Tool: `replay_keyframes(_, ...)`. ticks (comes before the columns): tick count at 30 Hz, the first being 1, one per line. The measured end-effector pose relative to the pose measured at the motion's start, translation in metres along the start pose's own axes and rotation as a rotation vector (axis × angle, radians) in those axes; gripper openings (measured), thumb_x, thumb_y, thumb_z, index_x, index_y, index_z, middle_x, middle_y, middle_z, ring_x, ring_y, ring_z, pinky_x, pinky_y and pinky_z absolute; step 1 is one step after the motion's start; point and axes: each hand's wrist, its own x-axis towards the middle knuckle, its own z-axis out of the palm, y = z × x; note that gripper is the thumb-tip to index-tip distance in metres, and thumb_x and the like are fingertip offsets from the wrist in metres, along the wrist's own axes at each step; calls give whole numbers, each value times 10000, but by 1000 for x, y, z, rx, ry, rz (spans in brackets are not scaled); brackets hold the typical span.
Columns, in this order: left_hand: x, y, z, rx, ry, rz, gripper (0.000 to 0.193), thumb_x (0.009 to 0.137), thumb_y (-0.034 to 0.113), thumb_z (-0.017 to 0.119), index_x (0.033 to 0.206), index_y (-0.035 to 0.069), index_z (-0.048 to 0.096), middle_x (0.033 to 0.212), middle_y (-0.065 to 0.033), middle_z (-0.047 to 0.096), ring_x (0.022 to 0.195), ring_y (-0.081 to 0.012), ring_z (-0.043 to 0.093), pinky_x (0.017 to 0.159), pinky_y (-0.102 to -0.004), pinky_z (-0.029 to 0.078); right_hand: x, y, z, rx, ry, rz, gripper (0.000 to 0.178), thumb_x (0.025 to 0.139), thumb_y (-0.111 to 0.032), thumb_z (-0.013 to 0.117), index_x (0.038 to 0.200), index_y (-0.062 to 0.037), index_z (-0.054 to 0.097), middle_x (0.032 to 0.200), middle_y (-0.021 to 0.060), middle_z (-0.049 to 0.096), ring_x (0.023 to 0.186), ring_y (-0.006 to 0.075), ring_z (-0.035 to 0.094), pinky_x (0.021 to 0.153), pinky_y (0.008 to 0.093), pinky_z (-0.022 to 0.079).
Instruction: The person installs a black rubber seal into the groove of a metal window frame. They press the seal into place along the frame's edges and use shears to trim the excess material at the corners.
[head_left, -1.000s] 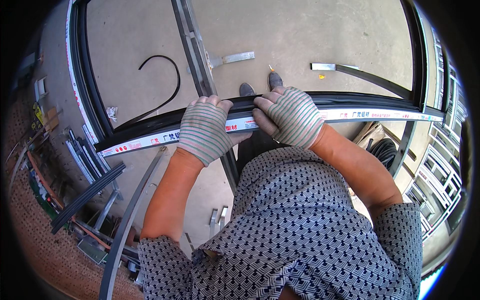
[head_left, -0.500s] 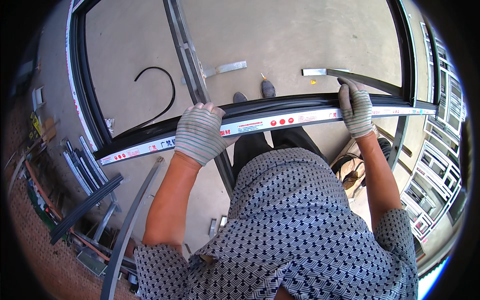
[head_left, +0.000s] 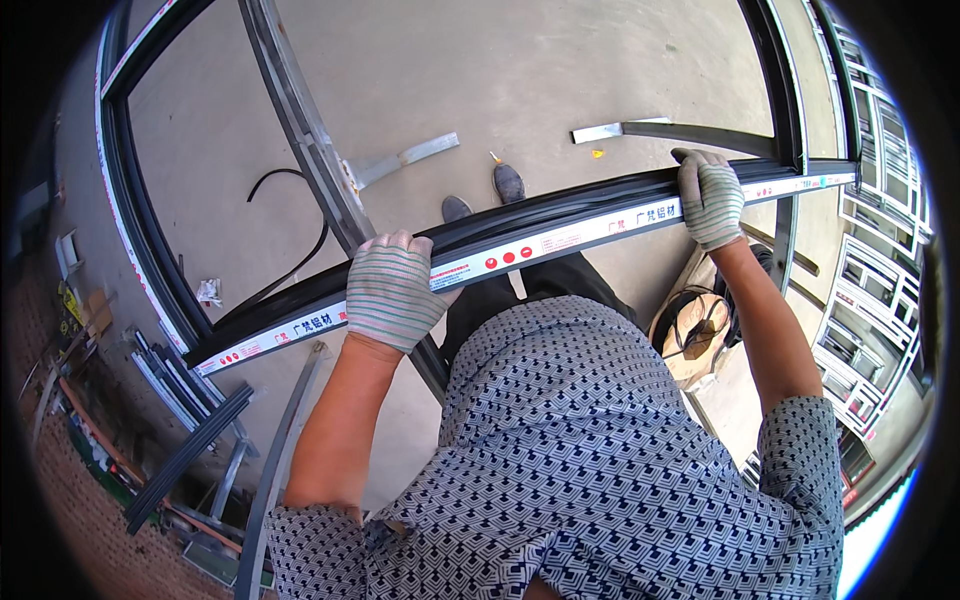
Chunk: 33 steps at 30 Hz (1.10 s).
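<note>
A large dark metal window frame (head_left: 570, 237) lies in front of me, its near bar edged with white printed protective film. My left hand (head_left: 396, 285), in a striped knit glove, is closed over this near bar left of its middle. Toward the bar's right end, my right hand (head_left: 712, 198), gloved the same way, grips it from above with fingers over the far edge. The frame tilts, its right end farther from me than its left. Black rubber strip (head_left: 320, 225) curls off the bar's left part, inside the opening. A grey metal support bar (head_left: 300, 130) passes beneath the frame.
Dark aluminium profiles (head_left: 190, 455) and scrap lie at the left. A long grey bar (head_left: 278, 470) stands near my left forearm. At the right are a coil of black cable (head_left: 695, 325) and stacked white frames (head_left: 870, 340). Metal offcuts (head_left: 410, 158) lie on the floor beyond my shoes (head_left: 508, 183).
In my view the window frame has turned, its right end rising and its left end dropping. Both hands stay closed on the near bar.
</note>
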Motion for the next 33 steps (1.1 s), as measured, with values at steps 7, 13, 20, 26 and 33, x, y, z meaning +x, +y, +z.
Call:
replay_keyframes(7,-4,-7,2,0,42,43,562,680,407,935,1026,31,701,936,-134,662,879,-339,660,837,-462,526,-1,-8,4,24,16,88,282,990,-167,543,1094,-28,765,1060,183,763,1032,381,701,959,463,542)
replay_keyframes(13,10,9,8,9,79,55,584,686,420,933,1040,21,694,949,-146,659,903,-351,655,858,-469,519,2,-13,11,42,35,81,268,985,-184,569,1073,-35,773,1046,177,765,1022,380,707,950,466,548)
replay_keyframes(20,2,-6,9,16,5,2,595,658,411,948,1029,24,689,956,-141,654,937,-346,643,887,-475,509,2,-34,24,73,103,56,255,969,-196,590,1030,-26,770,1000,187,763,975,390,709,916,469,554)
replay_keyframes(26,5,0,21,-20,148,33,593,646,395,956,1035,32,694,960,-131,658,937,-341,647,886,-474,510,9,-53,27,105,115,85,237,955,-198,601,1011,-41,769,965,181,757,927,387,707,868,476,557)
replay_keyframes(33,8,-4,23,49,54,5,607,672,448,931,1042,35,684,941,-129,647,916,-326,647,862,-465,510,9,-66,35,130,131,78,243,952,-216,603,994,-46,771,932,169,752,909,376,703,854,469,553)
